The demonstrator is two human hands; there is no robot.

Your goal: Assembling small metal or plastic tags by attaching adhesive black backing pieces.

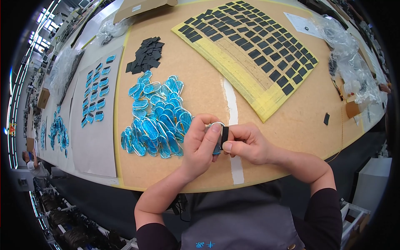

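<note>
In front of me, over the table (pixel 204 173), my left hand (pixel 198 146) is closed round an oval piece with a pale rim (pixel 217 143), its thumb on top. Pinched between the thumb and fingers of my right hand (pixel 252 146) is a small black rectangular patch (pixel 225 134), upright against the oval's right side. Whether the two are stuck together I cannot tell. Just left of my hands lies a heap of similar ovals (pixel 158 125) with shiny blue faces. A pile of loose black patches (pixel 146 54) sits beyond the heap.
A yellow-edged board (pixel 266 109) bears rows of black patches. On a grey sheet (pixel 96 154) at left, several blue ovals with black patches stand in columns; more ovals (pixel 59 132) lie farther left. Crumpled clear plastic (pixel 346 54), a brown tape roll (pixel 353 109) and one stray patch (pixel 326 118) are at right.
</note>
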